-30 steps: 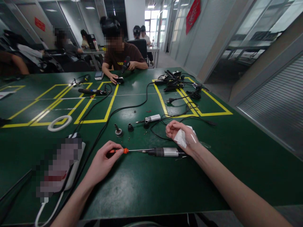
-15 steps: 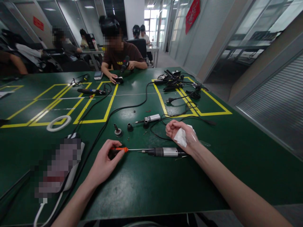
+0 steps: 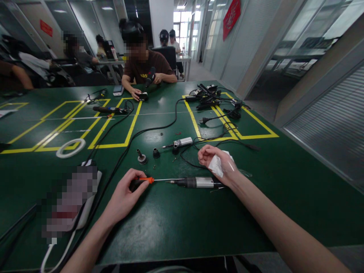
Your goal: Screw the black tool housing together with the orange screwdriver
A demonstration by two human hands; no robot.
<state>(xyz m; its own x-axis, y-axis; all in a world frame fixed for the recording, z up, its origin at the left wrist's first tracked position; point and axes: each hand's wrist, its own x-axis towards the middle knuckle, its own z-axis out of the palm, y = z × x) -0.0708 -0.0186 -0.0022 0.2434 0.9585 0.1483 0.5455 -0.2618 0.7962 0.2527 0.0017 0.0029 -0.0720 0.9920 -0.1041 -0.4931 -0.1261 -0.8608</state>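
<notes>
My left hand (image 3: 129, 195) is closed around the handle of a screwdriver (image 3: 146, 180), orange and black, with its thin shaft pointing right. The shaft reaches over the tip end of an electric screwdriver (image 3: 200, 182) with a black and silver body, lying on the table. At the far end of that tool rests my right hand (image 3: 217, 161), palm turned up and fingers curled in; whether they hold anything is hidden. A white patch (image 3: 216, 165) with clear tape covers the base of the palm. Beyond lie a silver motor part (image 3: 183, 142), black collars (image 3: 156, 152) and a round geared piece (image 3: 141, 157).
Black cables (image 3: 148, 129) run across the green table (image 3: 170, 227). A tape roll (image 3: 70, 148) and a blurred item on a white power strip (image 3: 92, 201) are at left. A heap of black tools (image 3: 207, 96) lies at the back right. A co-worker (image 3: 150, 68) holds a drill opposite.
My right hand has shifted very slightly left. The left hand and the screwdriver look almost unmoved.
</notes>
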